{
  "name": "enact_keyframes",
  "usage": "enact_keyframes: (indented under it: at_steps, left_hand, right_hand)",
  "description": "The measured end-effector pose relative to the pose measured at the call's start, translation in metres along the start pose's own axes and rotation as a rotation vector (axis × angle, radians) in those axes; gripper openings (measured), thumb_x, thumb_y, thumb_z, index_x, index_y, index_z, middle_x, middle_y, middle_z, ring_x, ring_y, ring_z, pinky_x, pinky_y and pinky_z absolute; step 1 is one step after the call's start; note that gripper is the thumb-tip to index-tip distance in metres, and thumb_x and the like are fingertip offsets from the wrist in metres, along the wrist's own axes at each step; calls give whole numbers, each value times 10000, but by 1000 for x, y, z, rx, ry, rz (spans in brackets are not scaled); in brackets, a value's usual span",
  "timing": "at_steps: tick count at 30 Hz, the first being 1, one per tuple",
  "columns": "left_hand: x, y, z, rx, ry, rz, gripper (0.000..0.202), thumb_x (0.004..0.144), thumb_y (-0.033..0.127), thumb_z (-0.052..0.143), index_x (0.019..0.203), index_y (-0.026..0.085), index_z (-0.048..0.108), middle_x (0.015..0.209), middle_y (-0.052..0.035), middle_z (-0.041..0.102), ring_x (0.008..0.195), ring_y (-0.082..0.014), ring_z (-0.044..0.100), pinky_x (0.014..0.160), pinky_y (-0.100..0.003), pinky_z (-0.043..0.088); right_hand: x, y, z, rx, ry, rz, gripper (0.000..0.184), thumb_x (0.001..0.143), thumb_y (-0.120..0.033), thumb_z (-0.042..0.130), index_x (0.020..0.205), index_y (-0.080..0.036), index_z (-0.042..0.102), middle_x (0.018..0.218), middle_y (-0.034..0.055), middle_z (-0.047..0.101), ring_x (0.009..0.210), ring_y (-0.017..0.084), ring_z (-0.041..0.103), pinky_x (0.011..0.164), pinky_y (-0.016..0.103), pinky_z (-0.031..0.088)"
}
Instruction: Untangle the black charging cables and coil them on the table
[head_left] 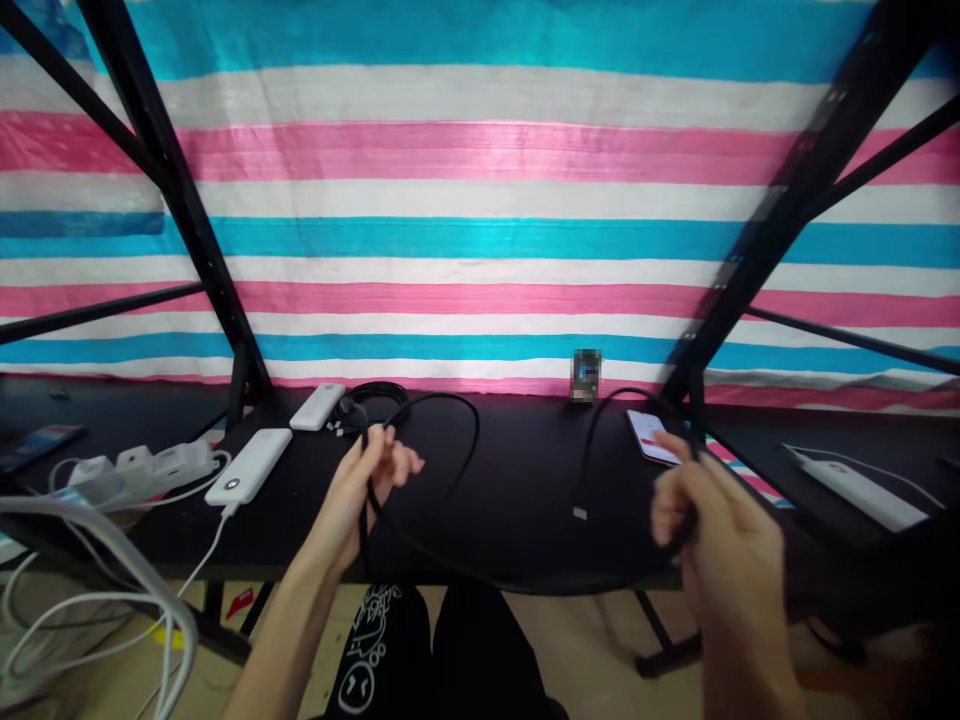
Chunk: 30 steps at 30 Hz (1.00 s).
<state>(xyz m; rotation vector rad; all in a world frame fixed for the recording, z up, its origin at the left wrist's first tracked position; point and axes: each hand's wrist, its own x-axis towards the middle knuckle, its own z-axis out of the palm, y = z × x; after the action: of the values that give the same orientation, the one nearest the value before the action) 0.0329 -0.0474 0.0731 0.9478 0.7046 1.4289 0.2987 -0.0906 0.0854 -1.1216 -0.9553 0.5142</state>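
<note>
A long black cable (pixel 585 591) sags in a curve between my two hands, above the front edge of the black table. My left hand (pixel 373 468) is closed round one part of it, with a loop arching up and to the right from there. My right hand (pixel 712 510), smeared a little by motion, grips another part. From the right hand a stretch bends over to the left and down, its small metal plug (pixel 580 513) hanging free over the tabletop. A coiled black cable (pixel 379 390) lies behind my left hand.
On the table (pixel 517 470) are a white power bank (pixel 251 465), a smaller white one (pixel 316 407) and a lit phone (pixel 649 437). A pixelated item (pixel 586 376) stands by the striped sheet. White chargers (pixel 150 470) and tangled cables crowd the left; black metal frames flank both sides.
</note>
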Motion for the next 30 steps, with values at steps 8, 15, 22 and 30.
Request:
enact_keyframes:
  at_steps: [8,15,22,30]
  left_hand:
    - [-4,-7,53,248,-171,-216,342,767,485,594,902,173,563,920,-74,675,895,-201,639,794,-313,499]
    - [-3,3,16,449,-153,-126,296,775,430,598,883,177,489,674,-27,678,480,-148,627,454,-225,466]
    - [9,33,-29,551,202,226,325,768,504,567,719,186,528,516,4,605,608,-181,649,633,-274,516]
    - [17,49,-1,892,-73,388,306,815,428,512,714,201,692,774,-62,702,842,-223,627,833,-335,467]
  right_hand:
    - [-52,-9,78,-362,-644,-337,350,904,-272,439,1239,-227,527,1114,99,596,986,231,581,835,366,492]
    - [-15,6,46,-277,-426,-190,220,913,-323,459,955,-218,649,627,-24,521,429,85,458,416,205,383]
    - [34,13,-8,-287,-381,-409,229,910,-318,454,967,-265,669,850,27,615,717,151,585,628,270,482]
    - [31,-24,16,-490,-814,-705,336,920,-172,414,1072,-347,657,1137,42,548,1074,208,513,936,423,422]
